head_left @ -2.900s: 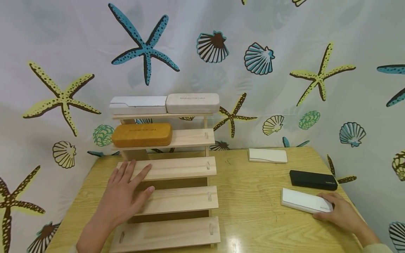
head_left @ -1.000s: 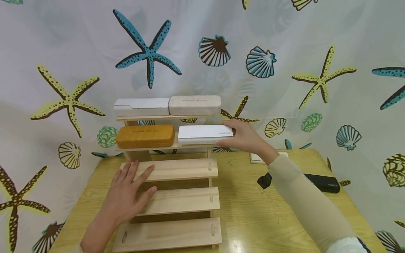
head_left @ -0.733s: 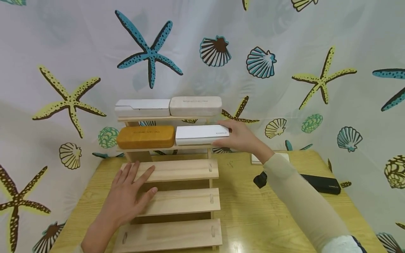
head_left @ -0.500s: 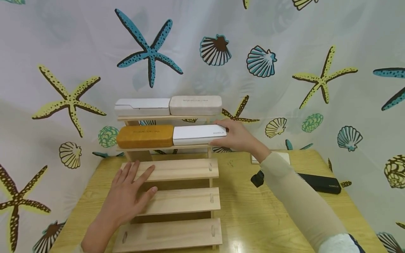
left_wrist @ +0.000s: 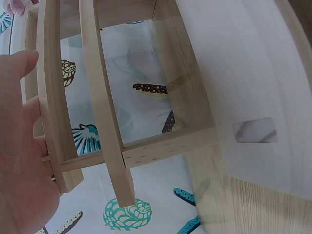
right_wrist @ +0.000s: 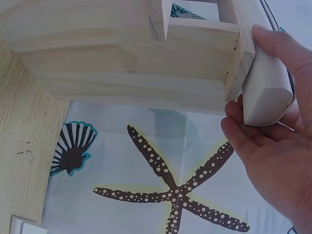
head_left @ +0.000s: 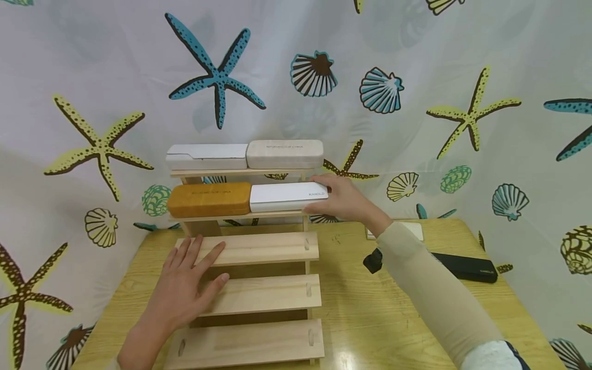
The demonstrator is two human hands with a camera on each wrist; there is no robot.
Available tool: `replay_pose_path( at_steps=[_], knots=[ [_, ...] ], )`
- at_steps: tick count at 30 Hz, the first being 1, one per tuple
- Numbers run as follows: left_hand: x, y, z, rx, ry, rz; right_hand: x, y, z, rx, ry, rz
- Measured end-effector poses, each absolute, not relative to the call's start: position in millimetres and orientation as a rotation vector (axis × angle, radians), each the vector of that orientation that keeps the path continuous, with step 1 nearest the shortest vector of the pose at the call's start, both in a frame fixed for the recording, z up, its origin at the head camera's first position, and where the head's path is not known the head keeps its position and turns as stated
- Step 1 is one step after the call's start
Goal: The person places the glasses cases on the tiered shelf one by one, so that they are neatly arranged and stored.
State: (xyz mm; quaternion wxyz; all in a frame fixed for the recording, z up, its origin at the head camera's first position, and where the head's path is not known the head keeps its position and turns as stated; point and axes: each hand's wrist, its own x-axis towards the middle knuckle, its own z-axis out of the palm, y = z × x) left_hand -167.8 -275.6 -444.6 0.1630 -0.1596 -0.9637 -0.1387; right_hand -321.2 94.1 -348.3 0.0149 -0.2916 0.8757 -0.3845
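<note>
A white glasses case (head_left: 287, 197) lies on the second shelf from the top, its left end against an orange glasses case (head_left: 210, 199). My right hand (head_left: 344, 200) grips its right end, thumb on the near side and fingers at the back; in the right wrist view the hand (right_wrist: 278, 131) wraps the end of the case (right_wrist: 268, 87). My left hand (head_left: 185, 282) rests with spread fingers on the left side of the stepped wooden rack (head_left: 263, 246), at the third shelf. A white case (head_left: 208, 156) and a cream case (head_left: 285, 154) sit side by side on the top shelf.
On the wooden table (head_left: 365, 318) right of the rack lie a black glasses case (head_left: 472, 268) and a flat white case (head_left: 411, 230), both partly behind the right forearm. A patterned curtain (head_left: 416, 41) hangs behind and at the sides.
My right hand took the white glasses case from the table's right side to the second shelf, then slid it left until it met the orange case. My left hand stayed on the rack.
</note>
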Motion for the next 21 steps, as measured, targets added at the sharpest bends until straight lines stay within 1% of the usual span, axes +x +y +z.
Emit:
replay_pose_path(
  at_steps=[21],
  knots=[
    [-167.1,-272.7,-442.4,-0.455,-2.75,-0.412,-321.8,90.6,-347.8,-0.887,2.709,-1.222]
  ],
)
